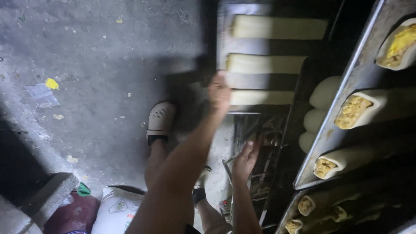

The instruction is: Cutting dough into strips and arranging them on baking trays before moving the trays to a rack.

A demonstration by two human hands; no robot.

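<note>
Metal tray (225,39), left hand (219,93) gripping, rolls (264,63) lying crosswise

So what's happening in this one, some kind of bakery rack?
A person looks down at a rack of baking trays. The left hand grips the near edge of a metal tray carrying three long pale dough rolls, partly out of the rack. The right hand hovers open below, near the rack's lower frame. To the right, other trays hold filled dough rolls with yellowish filling at their ends. A white clog stands on the concrete floor.
</note>
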